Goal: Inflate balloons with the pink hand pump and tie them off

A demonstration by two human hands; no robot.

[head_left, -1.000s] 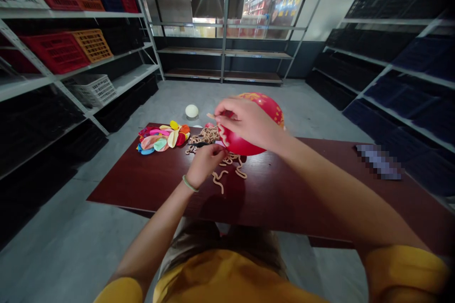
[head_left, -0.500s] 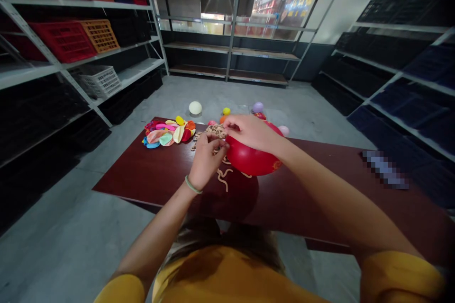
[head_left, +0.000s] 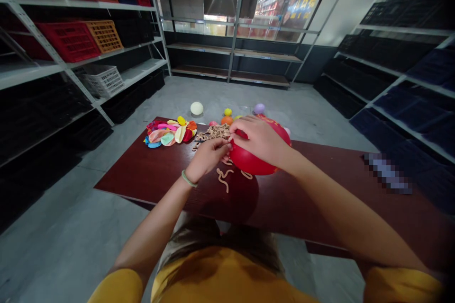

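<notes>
A blown-up red balloon (head_left: 254,161) rests just above the dark red table (head_left: 313,189). My right hand (head_left: 258,137) lies over its top, fingers curled at its left end. My left hand (head_left: 208,156) is pinched shut against that same end, at the balloon's neck. Behind the hands sits a heap of tan rubber bands (head_left: 213,131), with a few loose ones (head_left: 223,177) trailing toward me. A pile of flat coloured balloons (head_left: 168,133) lies at the table's far left corner.
Small inflated balloons lie on the grey floor beyond the table: a cream one (head_left: 196,107), a yellow one (head_left: 228,111), a purple one (head_left: 259,108). Metal shelving with red (head_left: 67,40), orange and white baskets (head_left: 103,80) lines the left wall. Dark shelves run along the right.
The red balloon has come down from in front of me to table height. Both hands have closed in together at its left end.
</notes>
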